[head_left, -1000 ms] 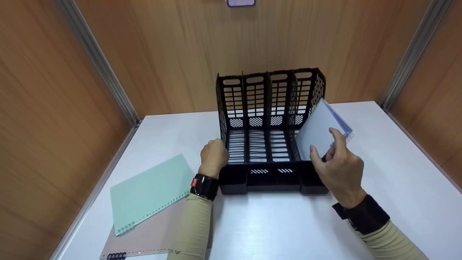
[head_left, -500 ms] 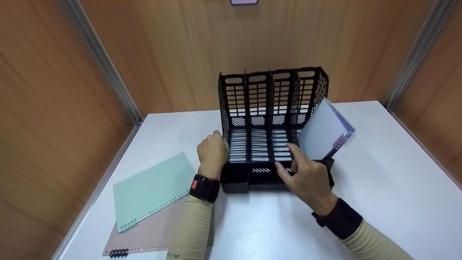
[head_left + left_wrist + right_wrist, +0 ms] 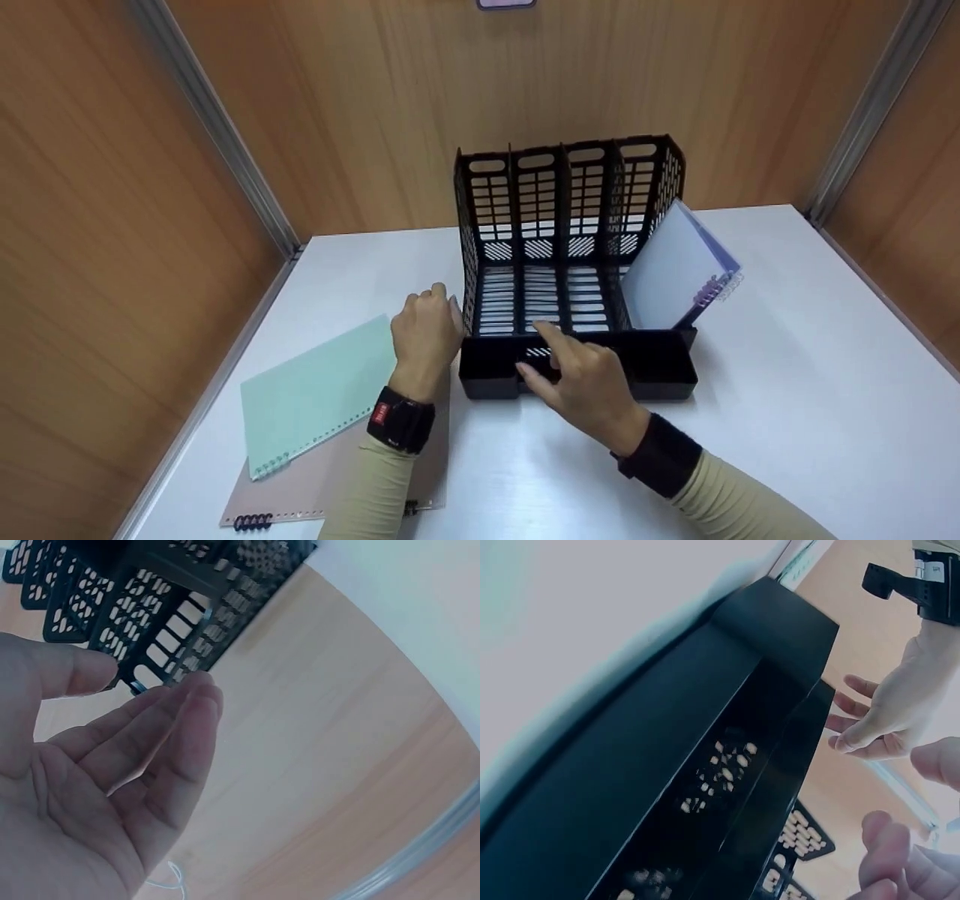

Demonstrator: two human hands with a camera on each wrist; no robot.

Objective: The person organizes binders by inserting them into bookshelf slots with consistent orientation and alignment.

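Observation:
A black file organizer stands on the white table, its slots divided by mesh panels. In the rightmost slot leans a spiral notebook with a pale page side and a purple cover edge, its coil facing out front. My right hand hovers over the organizer's front trough, fingers loosely bent, holding nothing. At the organizer's left side is my left hand; in the left wrist view its thumb and fingers stand apart with nothing between them. Left of it lies a mint green notebook, overlapping a pink notebook.
A wooden panel rises behind the table, with more wooden panels at both sides. The bare white table extends to the right of the organizer. A phone-like object shows at the top edge.
My right hand has moved left, away from the notebook in the right slot, to the organizer's front. My left hand has drawn slightly left from the organizer's side.

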